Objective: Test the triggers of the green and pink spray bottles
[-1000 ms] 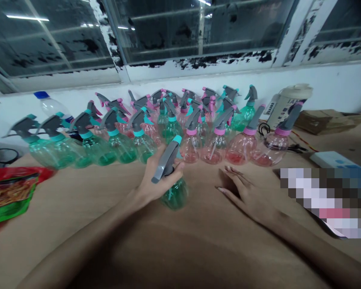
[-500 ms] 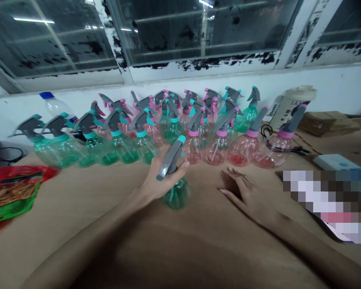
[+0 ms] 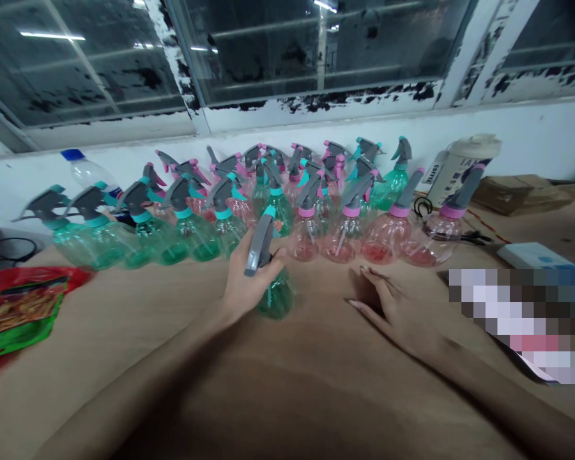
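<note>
My left hand (image 3: 243, 281) is wrapped round the neck of a green spray bottle (image 3: 274, 297) with a grey trigger head and teal collar, standing on the brown table (image 3: 287, 383) just in front of the rows. My right hand (image 3: 393, 310) lies flat on the table to its right, fingers stretched out, holding nothing. Behind them stand several green spray bottles (image 3: 191, 233) on the left and several pink spray bottles (image 3: 388, 233) on the right, lined up towards the wall.
A red and green snack bag (image 3: 16, 313) lies at the left edge. A clear water bottle with a blue cap (image 3: 89, 172) and a white jug (image 3: 460, 166) stand at the wall. A white box (image 3: 531, 255) and cardboard (image 3: 522, 191) lie at the right.
My left hand has pushed the green spray bottle a little farther away, towards the rows. My right hand has stayed flat in place.
</note>
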Demonstrator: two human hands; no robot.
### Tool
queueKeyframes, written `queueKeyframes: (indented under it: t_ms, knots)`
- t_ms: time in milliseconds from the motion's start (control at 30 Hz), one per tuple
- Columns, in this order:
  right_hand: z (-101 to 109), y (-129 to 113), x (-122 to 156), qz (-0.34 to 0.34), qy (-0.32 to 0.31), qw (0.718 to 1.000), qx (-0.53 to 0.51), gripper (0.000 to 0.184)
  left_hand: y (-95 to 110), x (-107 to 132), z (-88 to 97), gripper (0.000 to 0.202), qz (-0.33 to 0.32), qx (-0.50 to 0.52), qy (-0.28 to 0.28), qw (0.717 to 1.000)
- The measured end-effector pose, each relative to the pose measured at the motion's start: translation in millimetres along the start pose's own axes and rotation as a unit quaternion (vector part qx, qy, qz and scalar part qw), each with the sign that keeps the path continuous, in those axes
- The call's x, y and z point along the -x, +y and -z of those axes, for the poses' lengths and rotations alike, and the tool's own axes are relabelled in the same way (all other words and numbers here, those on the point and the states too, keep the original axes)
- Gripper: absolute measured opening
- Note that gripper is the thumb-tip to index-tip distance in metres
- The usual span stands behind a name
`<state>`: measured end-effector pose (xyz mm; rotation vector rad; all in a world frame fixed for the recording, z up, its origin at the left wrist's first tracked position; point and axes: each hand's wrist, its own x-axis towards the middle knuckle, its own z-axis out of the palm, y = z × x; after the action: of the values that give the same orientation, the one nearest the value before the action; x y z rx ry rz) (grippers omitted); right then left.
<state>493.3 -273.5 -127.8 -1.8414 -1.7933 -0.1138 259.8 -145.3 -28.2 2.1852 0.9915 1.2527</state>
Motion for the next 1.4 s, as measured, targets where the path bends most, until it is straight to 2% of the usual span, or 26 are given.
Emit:
queueKeyframes:
  t_ms: [267,433,567,833,1133,1333,1400]
  knots:
    - [3.0,-1.6,-0.5,0.002,-0.002,1.0,0.008,0.057,5.9,-5.7,6.2,0.018,-0.02,-0.009,-0.043,0.999]
    - [1.3,1.0,0.1,0.006,-0.012,1.0,-0.013,0.057,6.9,-5.9,8.7,0.013,-0.017,-0.011,-0.035,0.999]
    - [0.6,1.3,-0.3,-0.001,-0.017,1.0,-0.014,0.056,7.7,-6.1,10.2,0.013,-0.022,-0.027,-0.048,0.998]
    - [-3.6,5.6,0.6,0.021,-0.015,1.0,0.0,0.055,5.0,-2.6,10.6,0.032,-0.024,-0.002,-0.067,0.997]
    - [-4.9,9.4,1.6,0.031,-0.019,0.999,0.0,0.054,2.7,2.7,14.7,0.043,-0.053,0.078,-0.079,0.992]
    - [-3.7,6.2,1.0,0.03,-0.007,0.999,-0.006,0.052,10.8,3.6,16.4,0.033,-0.055,-0.02,-0.034,0.998]
    - [-3.8,5.8,1.0,0.027,-0.011,1.0,-0.001,0.054,12.3,2.9,17.8,0.032,-0.088,-0.058,-0.02,0.994]
